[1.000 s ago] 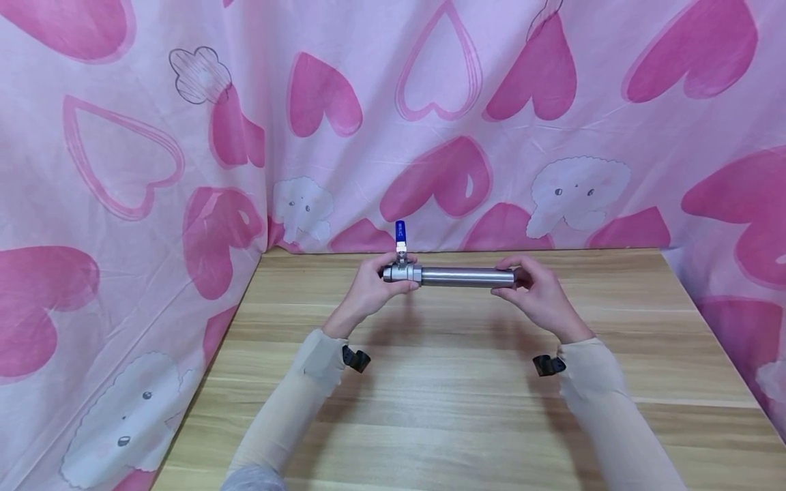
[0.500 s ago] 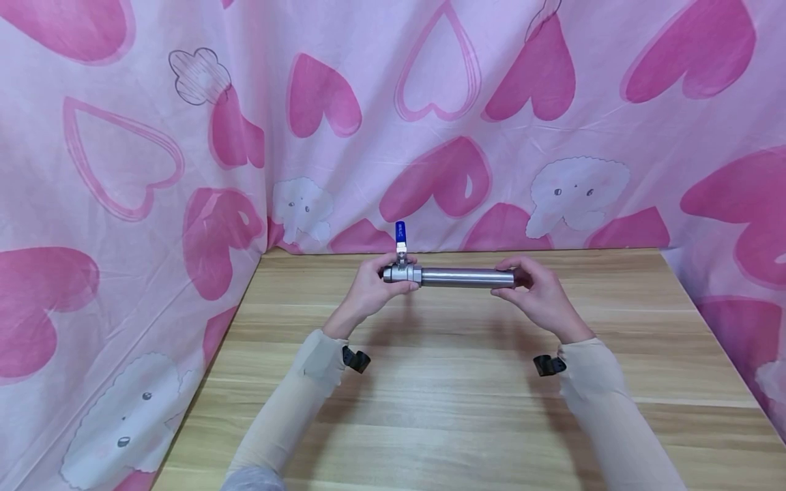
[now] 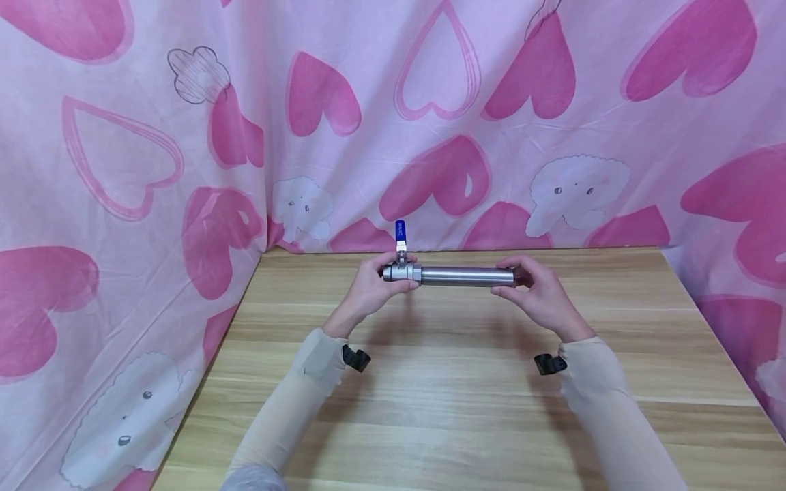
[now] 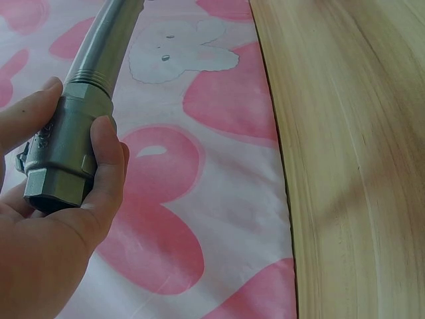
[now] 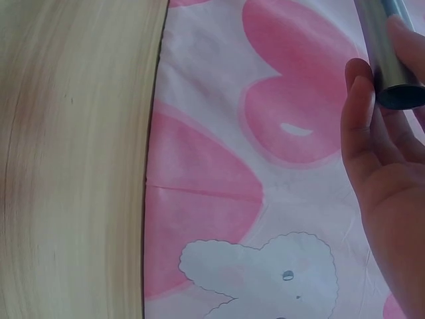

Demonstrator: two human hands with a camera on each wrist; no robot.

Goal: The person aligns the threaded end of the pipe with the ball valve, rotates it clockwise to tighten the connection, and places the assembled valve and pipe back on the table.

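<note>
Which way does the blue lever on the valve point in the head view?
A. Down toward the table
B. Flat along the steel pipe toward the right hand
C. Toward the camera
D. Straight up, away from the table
D: the blue lever stands upright above the valve, which the left hand grips, while the right hand holds the far end of the steel pipe.
</note>
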